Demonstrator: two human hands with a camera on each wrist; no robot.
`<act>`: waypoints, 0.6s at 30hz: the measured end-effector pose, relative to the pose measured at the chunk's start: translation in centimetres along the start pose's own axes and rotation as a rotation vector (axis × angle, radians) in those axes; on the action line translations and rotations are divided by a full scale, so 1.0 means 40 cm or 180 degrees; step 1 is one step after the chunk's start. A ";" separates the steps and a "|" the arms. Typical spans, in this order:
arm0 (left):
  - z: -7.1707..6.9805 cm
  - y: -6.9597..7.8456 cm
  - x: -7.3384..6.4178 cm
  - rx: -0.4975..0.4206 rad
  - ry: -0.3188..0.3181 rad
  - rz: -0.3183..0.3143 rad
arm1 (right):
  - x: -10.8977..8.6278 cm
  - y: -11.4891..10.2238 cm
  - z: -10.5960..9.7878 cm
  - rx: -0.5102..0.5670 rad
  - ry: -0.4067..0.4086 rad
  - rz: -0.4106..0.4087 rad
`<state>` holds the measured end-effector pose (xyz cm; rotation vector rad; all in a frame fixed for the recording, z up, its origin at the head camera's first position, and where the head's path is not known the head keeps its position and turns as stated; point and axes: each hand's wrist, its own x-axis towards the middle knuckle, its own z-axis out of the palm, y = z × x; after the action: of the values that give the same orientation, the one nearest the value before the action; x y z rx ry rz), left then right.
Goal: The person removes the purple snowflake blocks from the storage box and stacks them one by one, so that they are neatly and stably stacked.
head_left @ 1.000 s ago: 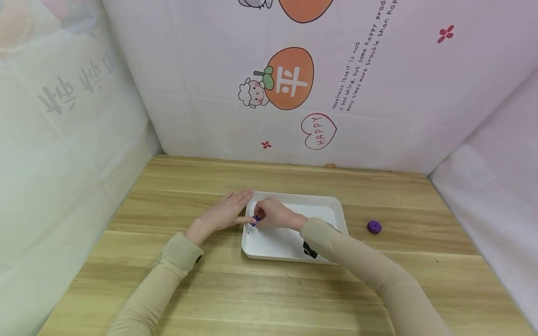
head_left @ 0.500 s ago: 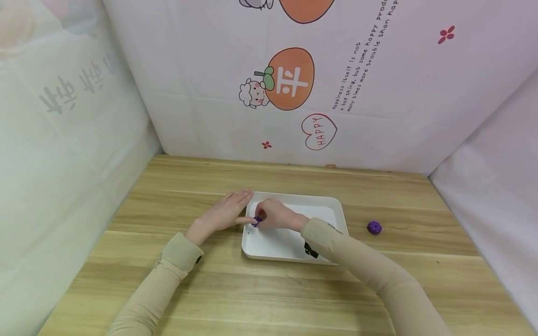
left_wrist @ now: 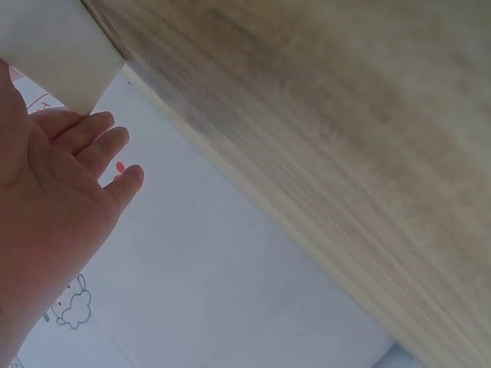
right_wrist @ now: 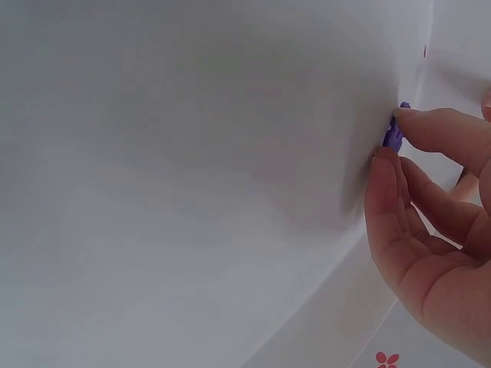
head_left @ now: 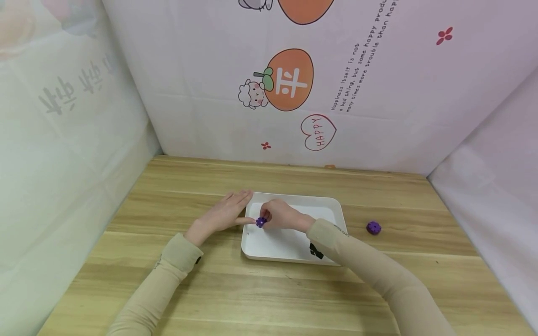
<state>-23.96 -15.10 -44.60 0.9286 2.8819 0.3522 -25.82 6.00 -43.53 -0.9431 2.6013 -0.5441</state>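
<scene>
My right hand [head_left: 280, 214] is over the left part of a white tray [head_left: 277, 245], pinching a small purple notched disc [head_left: 261, 222]. In the right wrist view the thumb and fingertips hold this disc [right_wrist: 393, 136] by its edges, close to the tray's white surface. My left hand [head_left: 224, 212] rests at the tray's left rim with straight fingers, its thumb reaching over the rim toward the disc. The left wrist view shows the left hand [left_wrist: 65, 165] beside a corner of the tray [left_wrist: 65, 54], fingers loosely spread.
On the wooden table [head_left: 269, 298], right of the tray, lies a thicker purple piece [head_left: 373, 227] with a notched edge. Printed white cloth [head_left: 201, 116] stands behind the table and at both sides.
My right hand has moved slightly right with the purple disc, away from the left thumb's tip, and the disc now shows more of its face. The left hand stays put.
</scene>
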 end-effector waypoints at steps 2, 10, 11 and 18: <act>-0.001 0.001 0.000 -0.0006 0.0004 -0.0009 | -0.001 0.001 -0.001 -0.0006 0.0005 -0.0013; -0.006 0.005 -0.003 0.0006 0.0025 -0.0005 | 0.000 0.000 0.000 -0.0033 0.0008 -0.0002; -0.006 0.005 -0.004 0.0007 0.0027 -0.0002 | 0.000 0.001 0.000 -0.0030 0.0011 0.0005; -0.005 0.003 -0.005 -0.0039 0.0010 0.0003 | -0.003 0.005 0.000 0.0089 0.0000 0.0099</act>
<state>-23.76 -15.16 -44.36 0.9284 2.8790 0.3713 -25.85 6.22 -43.61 -0.8924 2.5969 -0.5708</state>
